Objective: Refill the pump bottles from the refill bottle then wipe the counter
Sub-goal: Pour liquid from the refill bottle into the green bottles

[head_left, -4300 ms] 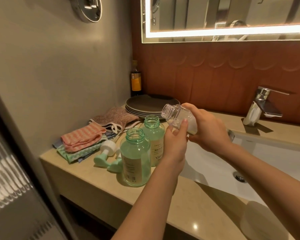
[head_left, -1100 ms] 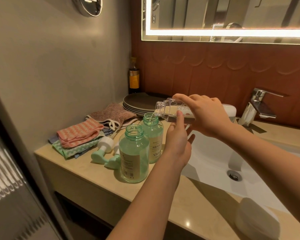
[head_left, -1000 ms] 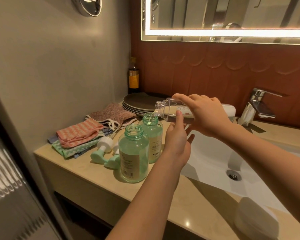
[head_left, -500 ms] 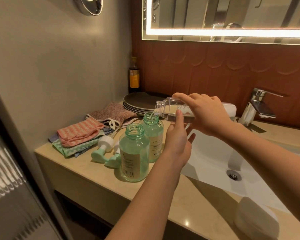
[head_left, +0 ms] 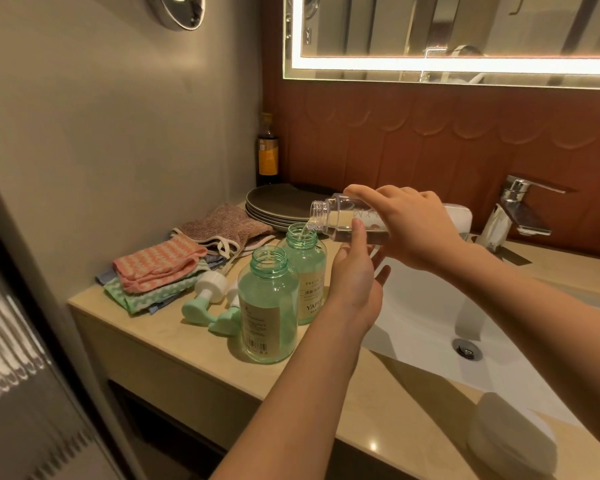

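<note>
Along the wall side of the bathroom, a beige counter (head_left: 174, 344) runs under a lit mirror (head_left: 465, 29), with a white sink (head_left: 420, 306) set into it and a chrome faucet (head_left: 513, 209) at the back. A stack of dark plates (head_left: 274, 202) sits in the far corner, just in front of a dark bottle (head_left: 268, 150) with a yellow label. Near the plates lies a pile of folded cloths (head_left: 156, 268), pink, green and brown.

Two green pump bottles stand uncapped between the cloths and the sink: the front pump bottle (head_left: 267, 306) near the counter edge, the rear pump bottle (head_left: 307, 268) just behind it.

The right hand (head_left: 413, 226) grips the clear refill bottle (head_left: 333, 216) from above, tipped almost level, its mouth over the rear bottle's neck and a thin stream running in. The left hand (head_left: 355, 282) stands upright beside the rear bottle, fingers straight, its thumb tip against the refill bottle's underside; whether the palm touches the rear bottle cannot be told.

Two pump heads (head_left: 205, 292) lie on their sides, left of the front bottle.
</note>
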